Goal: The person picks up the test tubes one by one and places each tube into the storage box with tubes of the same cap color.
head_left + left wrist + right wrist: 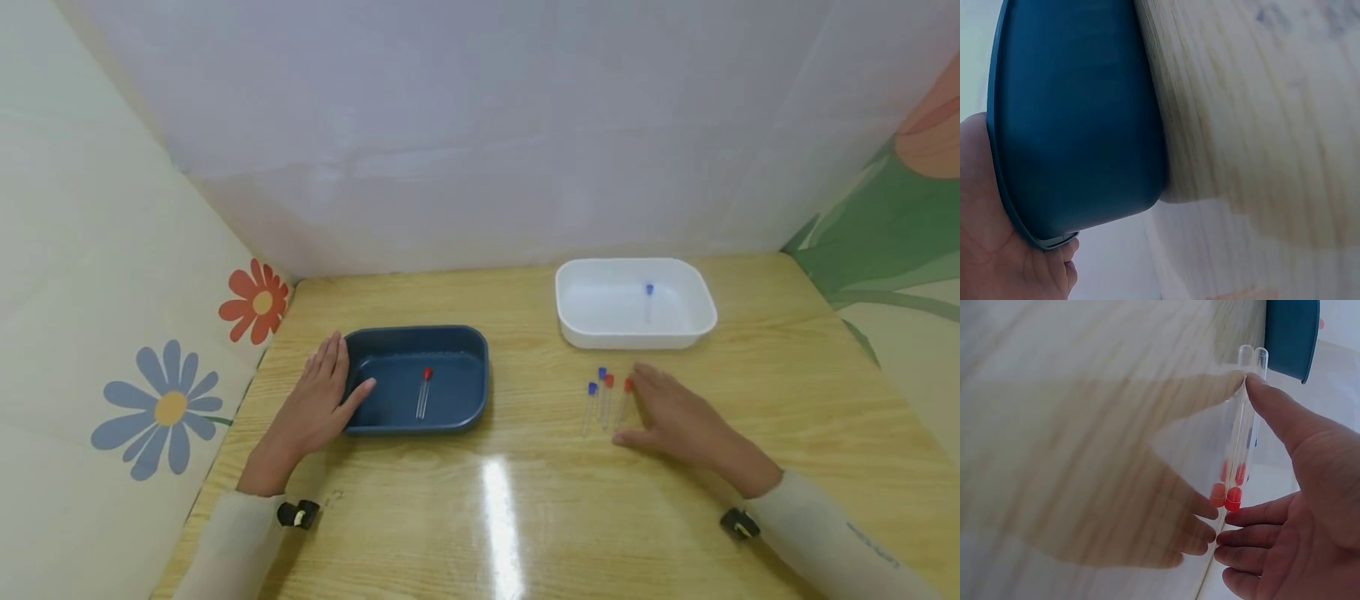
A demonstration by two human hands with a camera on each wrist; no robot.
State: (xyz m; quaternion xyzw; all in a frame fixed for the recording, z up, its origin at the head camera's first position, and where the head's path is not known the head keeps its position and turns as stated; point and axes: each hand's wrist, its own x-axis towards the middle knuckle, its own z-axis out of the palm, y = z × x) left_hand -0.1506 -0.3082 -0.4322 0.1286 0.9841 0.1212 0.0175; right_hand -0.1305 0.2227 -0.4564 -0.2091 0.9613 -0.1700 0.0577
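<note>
My left hand [318,404] rests on the left rim of the dark blue tray [477,392], fingers extended along the edge and thumb over the inside. A clear tube with a red cap [427,374] lies in that tray. On the table, my right hand [678,421] spans the rightmost red-capped tube [627,386], fingers apart. In the right wrist view, the thumb is right at the bottom end of this tube [1244,431] and the index fingertip is near its cap. Left of it lie another red-capped tube [608,383] and two blue-capped tubes [592,390].
A white tray [630,342] stands behind the loose tubes, with one blue-capped tube [648,291] inside. The glossy wooden table [420,508] mirrors hands and tubes. A pale wall [487,150] closes off the back, with flower-patterned panels at both sides.
</note>
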